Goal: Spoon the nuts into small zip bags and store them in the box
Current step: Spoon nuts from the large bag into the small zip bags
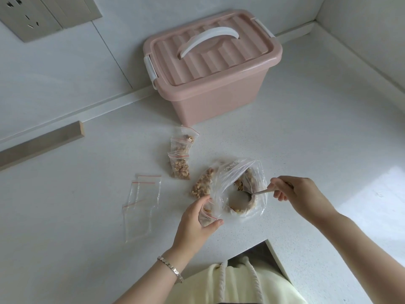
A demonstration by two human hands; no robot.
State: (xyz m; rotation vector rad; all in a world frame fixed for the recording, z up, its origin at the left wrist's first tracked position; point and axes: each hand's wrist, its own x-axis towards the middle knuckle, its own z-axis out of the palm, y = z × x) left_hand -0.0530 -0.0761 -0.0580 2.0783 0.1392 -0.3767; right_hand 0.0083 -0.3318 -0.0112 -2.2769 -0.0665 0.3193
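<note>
Left hand (194, 219): thumb and fingers curled round a small zip bag (207, 212), with a few nuts inside it. Right hand (300, 194): fingertips pinch the handle of a spoon (262, 191). The spoon's bowl end sits inside the large clear bag (235, 172) of nuts (240, 184), just beside the small bag. Three filled bags (180, 170) lie behind on the white counter (306, 139). Empty bags (142, 198) lie to the left. Pink box (214, 84) stands at the back, lid on.
</note>
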